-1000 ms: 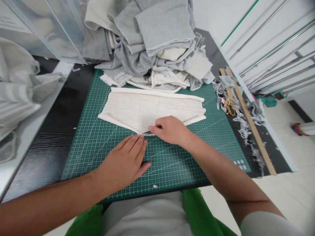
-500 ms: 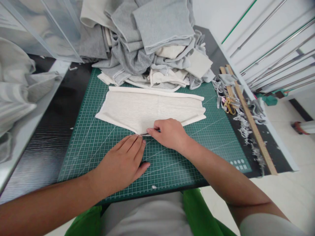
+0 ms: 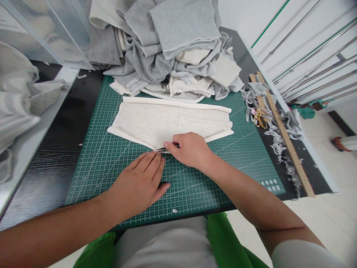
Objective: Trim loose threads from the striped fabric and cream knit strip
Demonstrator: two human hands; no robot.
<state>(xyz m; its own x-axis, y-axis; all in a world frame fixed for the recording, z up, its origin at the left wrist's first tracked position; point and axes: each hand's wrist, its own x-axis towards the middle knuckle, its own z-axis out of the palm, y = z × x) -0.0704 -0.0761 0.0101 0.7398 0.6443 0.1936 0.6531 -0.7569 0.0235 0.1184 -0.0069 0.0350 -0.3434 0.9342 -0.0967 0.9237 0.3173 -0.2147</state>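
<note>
While the left hand (image 3: 139, 186) is lying flat and open on the green cutting mat (image 3: 111, 163), the right hand (image 3: 189, 149) is pinching the cream fabric piece (image 3: 167, 119) at its six o'clock edge.

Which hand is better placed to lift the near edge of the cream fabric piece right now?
Right, probably. The right hand already pinches the near edge of the cream fabric piece, while the left hand lies flat on the green cutting mat, fingertips just short of that edge.
</note>
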